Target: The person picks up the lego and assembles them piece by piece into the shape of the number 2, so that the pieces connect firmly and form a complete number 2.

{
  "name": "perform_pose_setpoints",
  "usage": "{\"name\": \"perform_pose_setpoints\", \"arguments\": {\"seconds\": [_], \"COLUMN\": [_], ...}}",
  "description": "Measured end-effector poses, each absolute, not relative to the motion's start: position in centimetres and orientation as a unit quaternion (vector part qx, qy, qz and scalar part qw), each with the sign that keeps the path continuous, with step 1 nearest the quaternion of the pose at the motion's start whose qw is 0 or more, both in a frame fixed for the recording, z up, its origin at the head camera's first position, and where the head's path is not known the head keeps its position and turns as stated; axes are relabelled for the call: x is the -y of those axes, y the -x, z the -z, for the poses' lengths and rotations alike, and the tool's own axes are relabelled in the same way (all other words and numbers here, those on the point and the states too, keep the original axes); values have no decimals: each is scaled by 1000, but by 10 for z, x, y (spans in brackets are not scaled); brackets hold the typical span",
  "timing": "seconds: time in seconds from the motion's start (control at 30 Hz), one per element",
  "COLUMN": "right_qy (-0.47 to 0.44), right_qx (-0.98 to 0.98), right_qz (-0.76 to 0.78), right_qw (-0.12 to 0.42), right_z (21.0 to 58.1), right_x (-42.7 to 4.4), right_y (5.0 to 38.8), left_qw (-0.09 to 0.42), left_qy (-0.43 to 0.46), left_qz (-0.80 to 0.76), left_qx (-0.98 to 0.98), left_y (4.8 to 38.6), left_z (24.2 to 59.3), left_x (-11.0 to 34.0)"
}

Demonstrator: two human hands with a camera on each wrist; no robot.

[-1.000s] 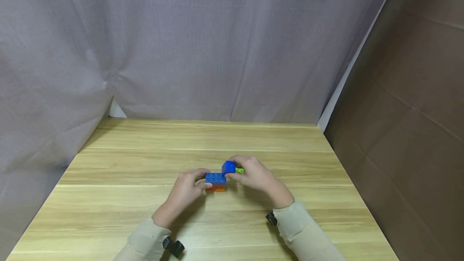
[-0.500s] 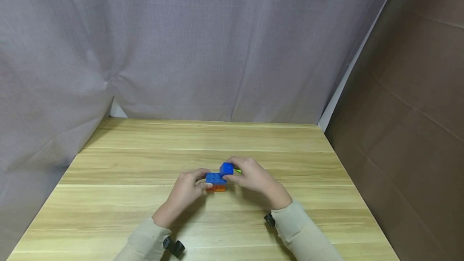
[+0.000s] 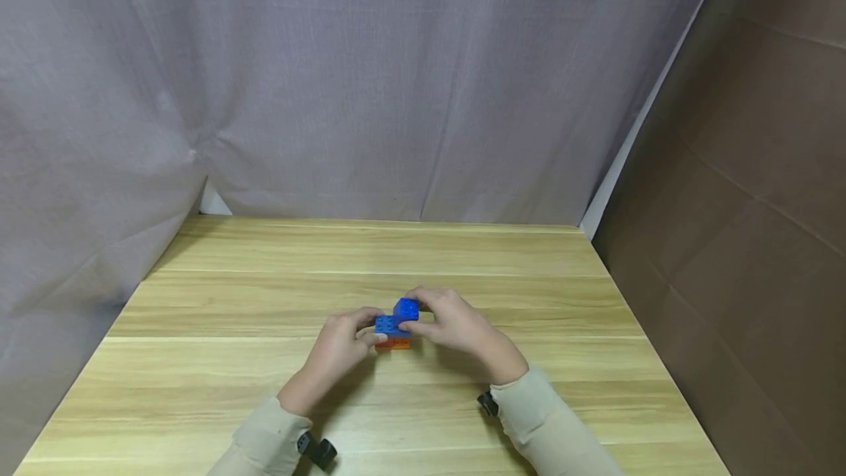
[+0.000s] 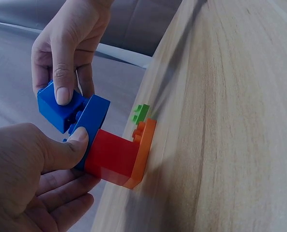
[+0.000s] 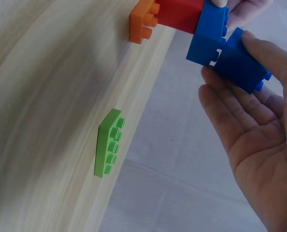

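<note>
An orange flat brick lies on the table with a red block on its studs. Above the red block sits a wider blue flat brick, overhanging it. My left hand grips the left end of this stack, thumb on the blue flat brick. With thumb and fingers my right hand pinches a blue square brick. That brick is over the right part of the blue flat brick, a little tilted; a small gap shows between them in the right wrist view.
A light green studded brick lies on the wooden table, beside the stack; my right hand hides it in the head view. Grey cloth hangs behind the table, and brown cloth on the right.
My right hand has moved left with the blue square brick, from the right edge of the blue flat brick to over its studs. My left hand stays put.
</note>
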State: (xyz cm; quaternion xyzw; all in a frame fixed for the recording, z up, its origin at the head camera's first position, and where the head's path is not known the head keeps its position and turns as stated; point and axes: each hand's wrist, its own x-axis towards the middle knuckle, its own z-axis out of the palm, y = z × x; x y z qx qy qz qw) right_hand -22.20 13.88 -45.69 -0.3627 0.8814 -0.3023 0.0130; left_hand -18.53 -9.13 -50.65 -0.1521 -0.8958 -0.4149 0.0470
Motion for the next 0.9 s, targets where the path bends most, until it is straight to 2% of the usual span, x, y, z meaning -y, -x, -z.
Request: {"name": "perform_pose_setpoints", "arguments": {"seconds": [0.3,0.9], "right_qy": [352,351], "right_qx": [-884,-891], "right_qz": [303,283], "right_qw": [52,57], "right_z": [452,454], "right_x": [-136,-139], "right_y": [219,219], "left_qw": [51,65], "left_qy": [149,158], "left_qz": [417,416], "left_qx": [895,893], "left_y": [185,186], "left_z": [506,509], "left_x": [90,91]}}
